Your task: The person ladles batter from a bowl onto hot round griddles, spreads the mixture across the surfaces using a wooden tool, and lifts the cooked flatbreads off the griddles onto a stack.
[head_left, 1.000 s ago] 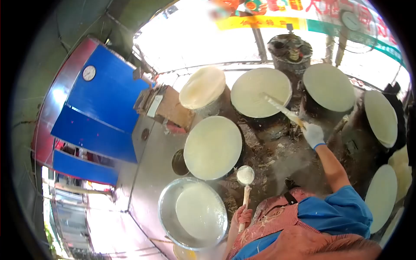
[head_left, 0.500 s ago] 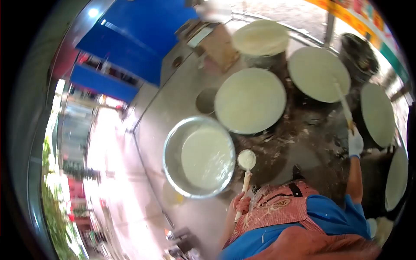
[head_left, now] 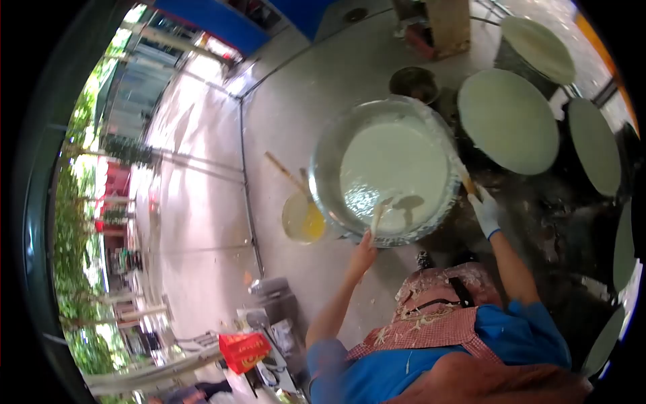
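My bare left hand (head_left: 364,252) is closed around the pale handle of a ladle (head_left: 378,217), whose far end is over or in the white batter (head_left: 393,168). The batter fills much of a large metal basin (head_left: 321,145). My right hand (head_left: 486,213), in a white glove, grips the wooden handle of a spatula (head_left: 468,180). The spatula's pale end points toward the basin's right rim, and I cannot tell whether it touches. Right of the basin lies a round griddle (head_left: 509,121) covered with a pale layer.
More pale-covered griddles stand to the right, one griddle (head_left: 595,147) near the edge. A bowl with yellow liquid (head_left: 311,223) sits left of the basin, near a wooden-handled tool (head_left: 286,172). Behind are a dark pot (head_left: 414,84) and a box (head_left: 447,27). A red bag (head_left: 243,351) lies lower left.
My view has turned left toward the basin. The ladle, earlier beside the basin with batter in it, is now over the basin. My right hand has brought the spatula from a griddle to the basin's rim.
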A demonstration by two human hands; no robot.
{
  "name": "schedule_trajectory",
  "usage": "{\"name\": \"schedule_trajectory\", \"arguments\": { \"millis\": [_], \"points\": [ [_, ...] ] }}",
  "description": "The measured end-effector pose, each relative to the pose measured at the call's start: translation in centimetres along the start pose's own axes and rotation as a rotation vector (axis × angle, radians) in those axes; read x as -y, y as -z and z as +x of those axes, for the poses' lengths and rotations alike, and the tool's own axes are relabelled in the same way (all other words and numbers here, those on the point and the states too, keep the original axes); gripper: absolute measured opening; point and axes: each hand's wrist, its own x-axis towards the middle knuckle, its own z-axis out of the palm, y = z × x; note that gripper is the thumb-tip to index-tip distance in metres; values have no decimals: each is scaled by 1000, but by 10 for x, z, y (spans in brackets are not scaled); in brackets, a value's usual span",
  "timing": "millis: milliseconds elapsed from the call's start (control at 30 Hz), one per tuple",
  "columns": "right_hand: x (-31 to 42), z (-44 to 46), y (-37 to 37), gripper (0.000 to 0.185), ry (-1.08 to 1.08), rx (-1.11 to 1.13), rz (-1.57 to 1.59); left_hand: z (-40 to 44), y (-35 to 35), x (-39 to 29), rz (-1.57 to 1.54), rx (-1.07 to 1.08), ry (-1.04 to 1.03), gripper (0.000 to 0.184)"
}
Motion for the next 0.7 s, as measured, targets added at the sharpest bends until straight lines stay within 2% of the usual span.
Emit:
{"name": "schedule_trajectory", "arguments": {
  "millis": [33,100,133,167,200,233,367,433,467,500,567,600,667,700],
  "points": [
    [-6,19,-14,53,53,-40,-102,14,-16,27,201,-95,-189,59],
    [25,43,-25,53,-37,9,-211,28,-7,24,365,32,-36,58],
    [18,59,-36,53,9,15,-244,33,-3,24,443,106,42,57],
    [15,72,-44,53,49,19,-277,34,-4,32,450,88,32,56],
    [12,84,-50,55,-40,87,-490,33,-4,40,460,76,22,55],
    [-4,94,-59,55,19,44,-610,34,-2,49,477,60,8,54],
    [-11,105,-69,53,5,46,-820,41,5,75,456,-125,-148,42],
    [-26,106,-74,53,111,14,-919,35,18,69,434,-102,-90,32],
    [-11,100,-74,53,108,16,-953,39,27,70,419,-99,-69,28],
    [5,92,-73,53,100,13,-987,46,35,84,336,-199,-37,25],
    [8,77,-80,51,161,-62,-998,62,48,130,168,-381,10,21],
    [22,67,-80,52,160,-28,-956,78,56,170,250,-478,61,20],
    [39,42,-97,50,136,-51,-968,104,92,206,248,-512,339,19],
    [38,32,-109,49,209,-28,-883,123,103,243,293,-494,324,23]
  ]
}}
